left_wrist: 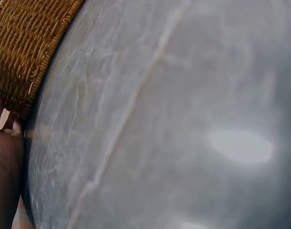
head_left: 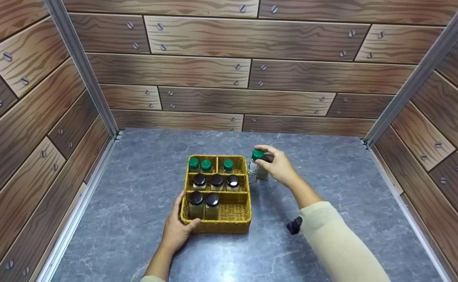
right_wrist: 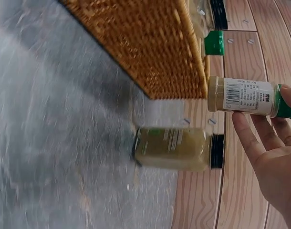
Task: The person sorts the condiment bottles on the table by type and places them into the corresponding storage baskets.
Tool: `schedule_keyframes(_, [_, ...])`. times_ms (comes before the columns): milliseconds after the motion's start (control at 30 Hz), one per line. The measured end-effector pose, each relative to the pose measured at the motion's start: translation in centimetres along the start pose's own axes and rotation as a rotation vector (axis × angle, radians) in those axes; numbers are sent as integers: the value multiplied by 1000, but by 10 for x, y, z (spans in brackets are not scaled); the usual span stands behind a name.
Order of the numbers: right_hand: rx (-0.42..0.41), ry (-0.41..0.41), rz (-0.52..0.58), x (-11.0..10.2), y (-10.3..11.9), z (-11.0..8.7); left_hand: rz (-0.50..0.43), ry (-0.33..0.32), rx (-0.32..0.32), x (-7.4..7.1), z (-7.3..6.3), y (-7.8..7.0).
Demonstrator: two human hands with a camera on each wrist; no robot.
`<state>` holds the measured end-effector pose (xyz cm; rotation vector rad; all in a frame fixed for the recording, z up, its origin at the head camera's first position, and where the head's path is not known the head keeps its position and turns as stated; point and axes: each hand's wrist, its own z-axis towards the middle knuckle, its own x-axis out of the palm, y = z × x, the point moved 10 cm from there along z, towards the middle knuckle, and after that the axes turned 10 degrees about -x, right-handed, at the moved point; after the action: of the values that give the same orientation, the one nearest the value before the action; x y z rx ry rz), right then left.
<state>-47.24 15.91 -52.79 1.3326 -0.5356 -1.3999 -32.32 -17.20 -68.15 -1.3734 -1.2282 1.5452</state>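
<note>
My right hand (head_left: 280, 166) pinches a small spice jar (right_wrist: 245, 97) by its green cap, just past the basket's right wall. In the right wrist view the jar's white label and barcode show, and its base is raised to the basket's rim. A larger jar with a black lid (right_wrist: 176, 149) stands on the table beside it, partly hidden by the hand in the head view. My left hand (head_left: 176, 231) grips the near left corner of the woven basket (head_left: 221, 227), thumb at the front rim and fingers along the left side.
Dividers split the basket into compartments. Green-capped jars (head_left: 206, 165) stand in the far row, black-lidded jars (head_left: 217, 181) in the middle row, and two taller black-lidded jars (head_left: 212, 205) at the near left. Wood-patterned walls (head_left: 213, 70) enclose the grey marbled table (head_left: 142, 176).
</note>
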Motion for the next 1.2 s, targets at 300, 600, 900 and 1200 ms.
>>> schedule_keyframes(300, [10,-32,114,19,5,11,-19,17,-20,1,1,1])
schedule_keyframes(600, [7,-58,147,31,2,17,-39,25,-20,1,1,-1])
schedule_keyframes(900, [26,-58,125,40,-6,18,-29,22,-20,1,1,0])
schedule_keyframes(1200, [16,-33,-1,48,-18,15,-34,28,-26,2,1,2])
